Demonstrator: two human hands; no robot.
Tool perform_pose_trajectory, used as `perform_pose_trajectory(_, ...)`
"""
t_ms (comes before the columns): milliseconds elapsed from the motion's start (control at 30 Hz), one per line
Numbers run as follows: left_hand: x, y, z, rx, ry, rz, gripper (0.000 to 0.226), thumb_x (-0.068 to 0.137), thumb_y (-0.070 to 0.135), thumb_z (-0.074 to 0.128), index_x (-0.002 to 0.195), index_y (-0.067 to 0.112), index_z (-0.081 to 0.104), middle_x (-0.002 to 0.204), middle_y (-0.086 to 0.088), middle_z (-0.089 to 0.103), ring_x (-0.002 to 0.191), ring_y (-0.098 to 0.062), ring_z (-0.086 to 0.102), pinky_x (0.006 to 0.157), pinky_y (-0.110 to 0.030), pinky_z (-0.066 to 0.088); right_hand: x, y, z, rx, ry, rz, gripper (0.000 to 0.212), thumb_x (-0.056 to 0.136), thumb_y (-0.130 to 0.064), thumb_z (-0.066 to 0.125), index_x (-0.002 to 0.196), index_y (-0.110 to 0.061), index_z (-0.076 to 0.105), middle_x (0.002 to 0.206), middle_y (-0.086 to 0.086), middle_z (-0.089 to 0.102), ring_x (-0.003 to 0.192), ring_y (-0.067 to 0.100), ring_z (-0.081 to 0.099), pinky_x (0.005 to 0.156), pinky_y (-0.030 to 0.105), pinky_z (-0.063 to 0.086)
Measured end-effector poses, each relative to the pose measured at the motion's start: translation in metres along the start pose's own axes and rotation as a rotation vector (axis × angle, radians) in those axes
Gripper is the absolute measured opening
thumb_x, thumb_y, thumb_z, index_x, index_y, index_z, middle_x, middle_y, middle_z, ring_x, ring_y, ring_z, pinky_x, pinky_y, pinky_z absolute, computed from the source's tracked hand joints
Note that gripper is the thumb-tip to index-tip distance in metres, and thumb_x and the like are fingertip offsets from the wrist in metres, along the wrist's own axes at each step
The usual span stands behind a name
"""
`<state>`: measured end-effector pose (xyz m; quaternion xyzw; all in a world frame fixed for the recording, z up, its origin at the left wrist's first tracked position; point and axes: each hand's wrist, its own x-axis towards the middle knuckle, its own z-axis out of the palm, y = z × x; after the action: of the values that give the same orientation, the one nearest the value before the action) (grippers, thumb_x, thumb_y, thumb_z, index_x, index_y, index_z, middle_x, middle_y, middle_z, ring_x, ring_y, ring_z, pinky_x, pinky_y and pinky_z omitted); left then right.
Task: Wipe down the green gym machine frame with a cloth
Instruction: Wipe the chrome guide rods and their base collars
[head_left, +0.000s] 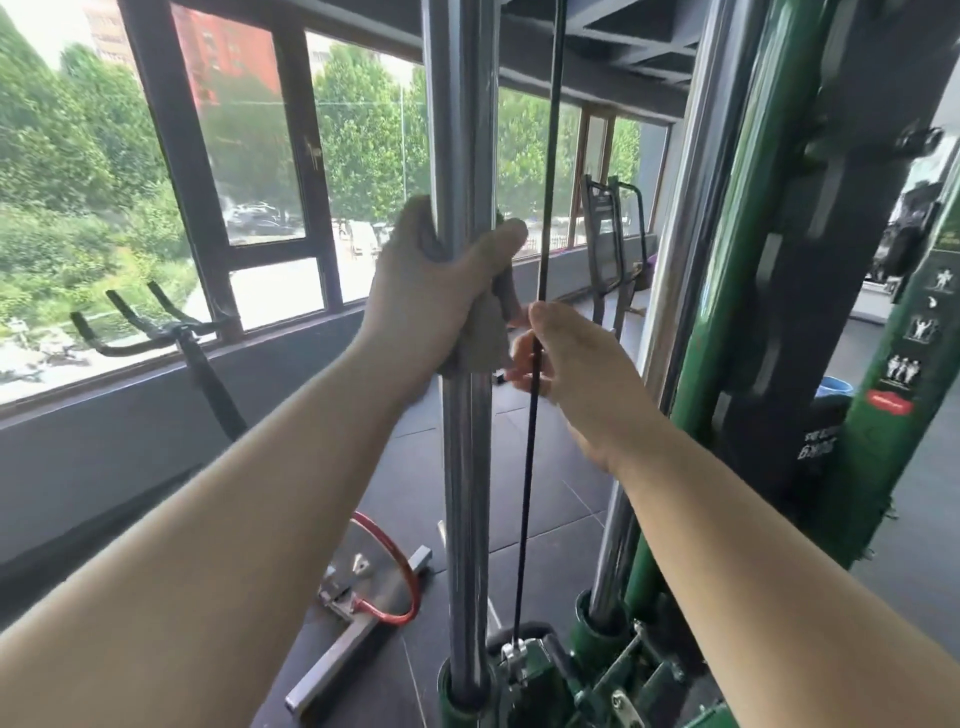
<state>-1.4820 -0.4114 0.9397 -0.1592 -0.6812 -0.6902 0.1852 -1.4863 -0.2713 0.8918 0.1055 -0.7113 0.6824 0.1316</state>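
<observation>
Head view looks along two bare forearms raised toward a smooth, polished chrome guide rod (465, 467) that stands upright and runs out of the top of the picture. Its foot sits in a green collar of the green machine frame (727, 291), whose glossy painted round tubes rise at the right beside a second chrome rod (680, 249) and a dark matte upright panel.

A grey cloth (480, 332), soft and crumpled, is wrapped round the chrome guide rod at mid-height. The left hand (431, 296) grips it there, fingers curled round the rod and cloth, thumb crossing the front. The right hand (571, 374), just beside and slightly lower, has its fingers narrowly closed, pinching a thin black cable (530, 441) that runs straight down to a metal clip on the frame's base.

On the dark tiled floor (550, 499) near the rod's foot lies a flat round metal plate with a red ring (382, 577) on a square steel bar. Black exercise-bike handlebars (145, 327) stand by the windows at the left.
</observation>
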Motion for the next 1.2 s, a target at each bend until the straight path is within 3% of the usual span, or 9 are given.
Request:
perform_pose_trajectory(100,-0.026,-0.043,-0.012,-0.274,-0.159,-0.217,0.046,0.079,0.031,0.052,0.119,0.009,0.058,0.098,-0.023,0.062,0.085,-0.032,0.06,0.089,-0.046,0.051,-0.005,0.023,0.0,0.078,0.022,-0.023,0.034,0.108,-0.025,0.037,0.089,-0.017,0.065,0.063,-0.005,0.053,0.064,0.009,0.052,0.063,0.016,0.049)
perform_pose_trajectory(200,-0.043,-0.046,-0.027,0.053,-0.345,-0.147,0.065,0.088,-0.006,0.052,0.131,0.041,0.042,0.102,-0.003,0.058,0.096,-0.018,0.057,0.079,-0.025,0.05,-0.012,0.043,0.005,0.032,0.029,0.032,0.037,0.107,-0.031,0.038,0.083,-0.015,0.063,0.064,0.001,0.051,0.059,0.01,0.049,0.059,0.014,0.044)
perform_pose_trajectory(267,-0.035,-0.039,-0.033,0.315,-0.321,-0.063,0.075,0.089,0.004,0.067,0.143,0.039,0.03,0.108,0.001,0.064,0.102,-0.016,0.064,0.086,-0.034,0.057,-0.018,0.051,0.011,0.04,0.041,0.057,0.038,0.107,-0.031,0.038,0.092,-0.007,0.064,0.071,0.015,0.052,0.061,0.019,0.048,0.059,0.013,0.045)
perform_pose_trajectory(400,-0.026,-0.039,-0.03,0.338,-0.132,0.046,0.043,0.071,0.021,0.085,0.098,0.029,0.052,0.083,0.012,0.067,0.078,-0.011,0.068,0.07,-0.044,0.062,-0.021,0.06,0.016,0.151,0.069,0.074,0.043,0.106,-0.03,0.039,0.105,0.004,0.064,0.082,0.022,0.057,0.073,0.022,0.051,0.061,0.014,0.05)
perform_pose_trajectory(567,-0.058,-0.096,0.003,0.086,0.137,-0.13,0.041,0.066,0.027,0.08,0.104,0.029,0.062,0.088,0.004,0.073,0.078,-0.017,0.07,0.064,-0.033,0.058,-0.038,0.093,0.01,0.201,0.07,0.159,0.033,0.103,-0.034,0.045,0.088,-0.019,0.071,0.072,0.002,0.066,0.08,0.02,0.06,0.092,0.035,0.051)
perform_pose_trajectory(733,-0.09,-0.131,0.0,0.176,0.008,-0.303,0.03,0.065,0.017,0.076,0.09,0.022,0.06,0.074,-0.001,0.073,0.059,-0.016,0.063,0.058,-0.037,0.055,-0.057,0.124,-0.001,0.158,0.024,0.242,0.031,0.09,-0.047,0.054,0.085,-0.025,0.076,0.084,0.004,0.068,0.089,0.017,0.064,0.1,0.037,0.048)
perform_pose_trajectory(867,-0.046,-0.078,0.0,0.094,0.085,-0.123,0.045,0.067,0.002,0.078,0.101,0.017,0.052,0.084,-0.011,0.074,0.067,-0.031,0.07,0.057,-0.042,0.059,-0.057,0.125,-0.002,0.205,-0.009,0.212,0.034,0.088,-0.045,0.052,0.092,-0.016,0.07,0.074,-0.002,0.06,0.081,0.015,0.058,0.097,0.037,0.047)
perform_pose_trajectory(1000,-0.035,-0.073,0.007,0.041,0.096,-0.051,0.042,0.072,0.006,0.074,0.112,0.005,0.062,0.076,-0.016,0.07,0.054,-0.021,0.061,0.049,-0.031,0.052,-0.064,0.145,-0.001,0.172,-0.003,0.236,0.037,0.08,-0.058,0.056,0.08,-0.024,0.071,0.073,-0.001,0.058,0.079,0.017,0.056,0.104,0.044,0.045)
perform_pose_trajectory(1200,-0.108,-0.186,-0.002,0.105,-0.051,-0.342,0.032,0.072,-0.006,0.068,0.084,0.023,0.068,0.068,-0.002,0.067,0.058,-0.02,0.056,0.052,-0.032,0.048,-0.073,0.178,0.002,0.174,0.036,0.309,0.038,0.079,-0.062,0.057,0.069,-0.027,0.069,0.069,-0.004,0.059,0.075,0.012,0.058,0.109,0.051,0.042)
